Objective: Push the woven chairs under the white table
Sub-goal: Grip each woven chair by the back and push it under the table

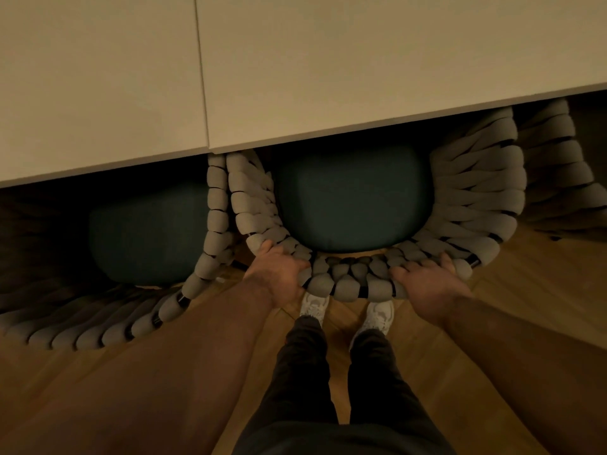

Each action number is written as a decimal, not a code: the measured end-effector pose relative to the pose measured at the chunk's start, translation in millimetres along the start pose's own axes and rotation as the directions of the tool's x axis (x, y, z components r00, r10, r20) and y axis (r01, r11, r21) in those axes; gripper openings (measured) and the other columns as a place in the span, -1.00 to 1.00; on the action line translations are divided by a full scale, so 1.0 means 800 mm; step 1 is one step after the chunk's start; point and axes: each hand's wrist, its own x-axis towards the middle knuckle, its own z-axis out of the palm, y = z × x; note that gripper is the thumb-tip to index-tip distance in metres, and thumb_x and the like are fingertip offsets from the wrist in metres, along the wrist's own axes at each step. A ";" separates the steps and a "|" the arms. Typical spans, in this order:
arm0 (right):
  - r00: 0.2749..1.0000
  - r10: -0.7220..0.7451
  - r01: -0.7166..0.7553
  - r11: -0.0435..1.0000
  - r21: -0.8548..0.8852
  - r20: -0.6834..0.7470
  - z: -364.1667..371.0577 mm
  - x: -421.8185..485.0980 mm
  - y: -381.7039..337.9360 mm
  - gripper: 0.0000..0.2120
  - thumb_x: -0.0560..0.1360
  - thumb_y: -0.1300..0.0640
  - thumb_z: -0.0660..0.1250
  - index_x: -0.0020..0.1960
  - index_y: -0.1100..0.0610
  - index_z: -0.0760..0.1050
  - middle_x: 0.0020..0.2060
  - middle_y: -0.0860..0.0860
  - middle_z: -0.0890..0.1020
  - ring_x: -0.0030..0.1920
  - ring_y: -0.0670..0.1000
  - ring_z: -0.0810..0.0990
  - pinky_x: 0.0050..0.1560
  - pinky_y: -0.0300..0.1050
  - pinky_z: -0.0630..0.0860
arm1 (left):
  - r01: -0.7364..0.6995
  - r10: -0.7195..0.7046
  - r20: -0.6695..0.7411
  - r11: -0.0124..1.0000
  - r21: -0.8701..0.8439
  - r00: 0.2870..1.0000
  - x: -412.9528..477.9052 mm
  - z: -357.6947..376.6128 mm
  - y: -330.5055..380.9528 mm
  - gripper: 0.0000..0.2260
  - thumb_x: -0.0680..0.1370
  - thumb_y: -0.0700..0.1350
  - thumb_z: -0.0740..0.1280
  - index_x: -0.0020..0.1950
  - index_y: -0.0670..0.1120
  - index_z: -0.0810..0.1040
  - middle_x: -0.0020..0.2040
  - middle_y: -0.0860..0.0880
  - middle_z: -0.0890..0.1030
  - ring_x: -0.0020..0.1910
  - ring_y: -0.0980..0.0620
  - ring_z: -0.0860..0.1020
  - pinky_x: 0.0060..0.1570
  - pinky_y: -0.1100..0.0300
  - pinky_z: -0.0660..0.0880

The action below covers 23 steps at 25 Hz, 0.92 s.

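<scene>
The white table fills the top of the view, with a seam running down its left part. Directly before me stands a woven chair of thick grey bands with a dark teal seat cushion, its front part under the table edge. My left hand grips the curved backrest rim on the left. My right hand grips the same rim on the right. A second woven chair with a teal cushion sits to the left, partly under the table.
A third woven chair shows at the right edge, partly under the table. The floor is wooden parquet. My legs in dark trousers and white shoes stand just behind the middle chair.
</scene>
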 end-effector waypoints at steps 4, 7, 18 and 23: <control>0.994 0.102 -0.101 0.995 -0.015 0.044 -0.001 -0.004 -0.005 -0.51 0.64 0.16 0.14 0.55 -0.02 0.23 0.50 0.02 0.41 0.50 0.16 0.34 0.56 0.36 0.03 | -0.035 0.037 0.061 0.999 -0.034 0.997 0.000 -0.008 -0.002 -0.43 0.61 0.29 0.25 0.59 0.17 0.30 0.46 -0.02 0.45 0.48 -0.05 0.26 0.54 -0.04 -0.02; 0.989 0.144 -0.144 0.990 0.002 0.038 -0.005 -0.017 -0.003 -0.47 0.62 0.11 0.18 0.58 0.01 0.23 0.54 0.03 0.37 0.53 0.15 0.30 0.58 0.27 0.03 | -0.031 0.040 0.103 0.995 -0.091 0.994 0.001 -0.016 -0.003 -0.43 0.60 0.28 0.28 0.59 0.18 0.31 0.51 -0.02 0.42 0.52 -0.04 0.26 0.56 -0.03 -0.04; 0.899 0.434 -0.325 0.752 0.574 -0.059 -0.021 -0.105 0.037 -0.63 0.68 0.08 0.17 0.46 0.10 0.40 0.35 0.11 0.53 0.33 0.11 0.52 0.29 -0.02 0.51 | -0.018 0.062 0.206 0.978 -0.207 0.977 -0.004 -0.102 0.028 -0.58 0.62 0.14 0.36 0.43 -0.01 0.54 0.35 -0.03 0.57 0.27 -0.01 0.54 0.25 0.13 0.51; 0.750 0.646 -0.310 0.533 0.787 -0.143 -0.024 -0.191 0.082 -0.74 0.60 0.04 0.28 0.26 0.02 0.52 0.09 0.04 0.58 0.18 0.10 0.58 0.05 -0.08 0.51 | -0.139 0.161 0.081 0.965 -0.221 0.984 0.008 -0.159 0.070 -0.49 0.56 0.14 0.45 0.47 0.01 0.53 0.34 0.04 0.60 0.30 0.07 0.55 0.37 0.14 0.45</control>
